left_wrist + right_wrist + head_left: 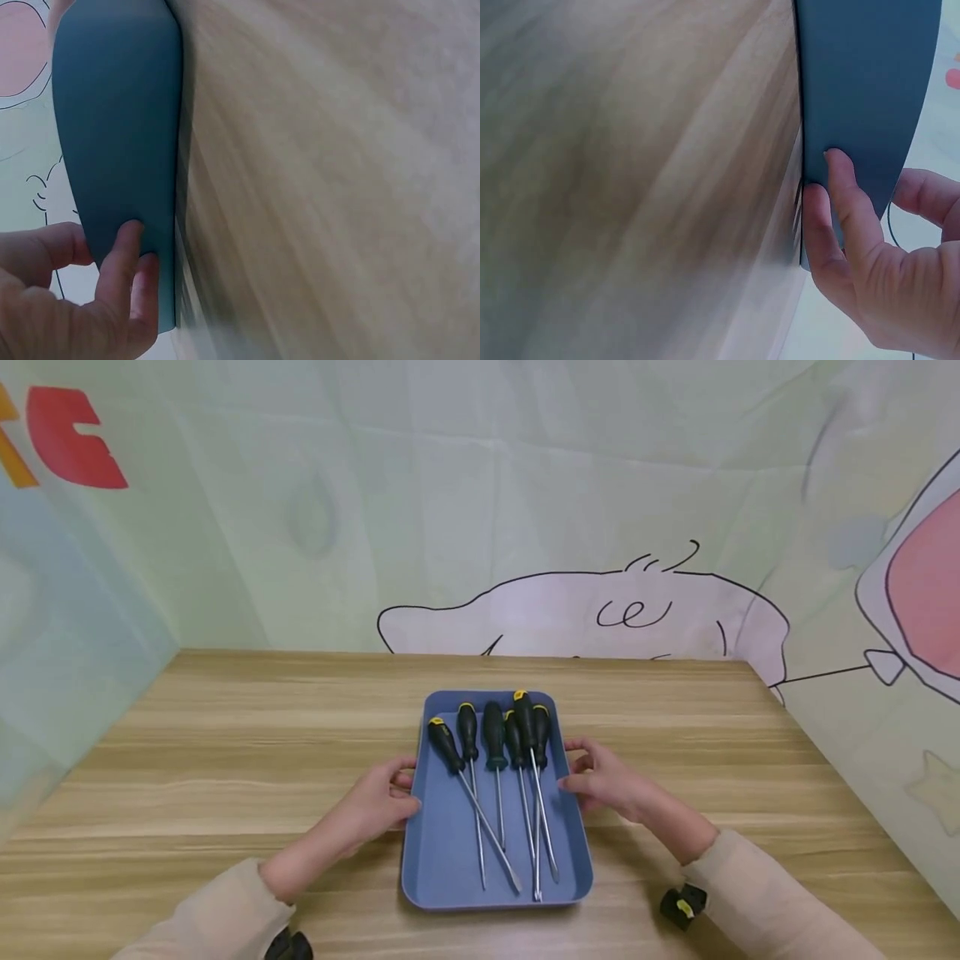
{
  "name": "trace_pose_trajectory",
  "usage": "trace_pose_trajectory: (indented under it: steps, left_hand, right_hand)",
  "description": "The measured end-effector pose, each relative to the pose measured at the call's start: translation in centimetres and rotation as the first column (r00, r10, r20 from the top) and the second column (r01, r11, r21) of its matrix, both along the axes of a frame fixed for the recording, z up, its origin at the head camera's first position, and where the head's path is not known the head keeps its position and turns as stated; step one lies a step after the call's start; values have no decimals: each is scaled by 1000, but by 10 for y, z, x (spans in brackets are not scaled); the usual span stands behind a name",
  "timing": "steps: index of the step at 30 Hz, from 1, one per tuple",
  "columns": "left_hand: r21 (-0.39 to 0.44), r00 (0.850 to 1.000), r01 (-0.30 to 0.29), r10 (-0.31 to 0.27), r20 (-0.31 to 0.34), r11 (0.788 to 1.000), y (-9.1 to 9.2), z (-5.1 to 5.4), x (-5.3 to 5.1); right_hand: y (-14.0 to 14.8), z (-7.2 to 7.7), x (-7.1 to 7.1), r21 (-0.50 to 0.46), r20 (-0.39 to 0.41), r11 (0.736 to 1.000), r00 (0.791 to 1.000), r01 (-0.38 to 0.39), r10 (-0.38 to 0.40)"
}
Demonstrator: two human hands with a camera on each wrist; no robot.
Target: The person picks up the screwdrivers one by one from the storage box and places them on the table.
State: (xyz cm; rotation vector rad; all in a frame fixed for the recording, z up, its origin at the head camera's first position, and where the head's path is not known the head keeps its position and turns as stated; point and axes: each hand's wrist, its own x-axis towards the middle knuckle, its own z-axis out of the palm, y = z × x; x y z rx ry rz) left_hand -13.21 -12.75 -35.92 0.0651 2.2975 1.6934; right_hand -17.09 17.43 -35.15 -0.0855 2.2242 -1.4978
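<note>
A blue rectangular tray [442, 860] lies on the wooden table in the head view. Several screwdrivers [493, 735] with black handles, most with yellow ends, lie in it, handles toward the far end. Two of the shafts at the right cross. My left hand [378, 797] pinches the tray's left wall, thumb at the rim and fingers against the outside. On the opposite wall, my right hand [607, 781] holds the tray the same way. Both wrist views show fingertips pressed on the outer face of the tray wall [120, 135], close to the tabletop.
The wood-grain table [285, 727] extends on both sides of the tray. Behind it hangs a pale printed cloth [300, 527] with cartoon drawings, which also runs along the left and right sides. A black wrist device [682, 906] sits by the right sleeve.
</note>
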Motion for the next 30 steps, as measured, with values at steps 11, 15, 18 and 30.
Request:
trace_pose_trajectory:
  steps: [11,15,18,30]
  left_hand:
    - [-11,1000,7,-7,-6,1000,-2,-2,1]
    - [8,1000,18,-18,-11,1000,-1,-1,0]
    - [24,1000,20,-20,-6,1000,0,0,0]
    - [24,1000,13,-13,-5,1000,0,1,0]
  right_hand:
    - [-1,10,-5,-14,12,1000,1000,-4,4]
    - [3,20,-10,-23,-7,1000,1000,-13,12]
    - [4,27,-14,-18,-28,1000,999,-23,22]
    - [-7,41,-19,7,-38,999,998,-42,42]
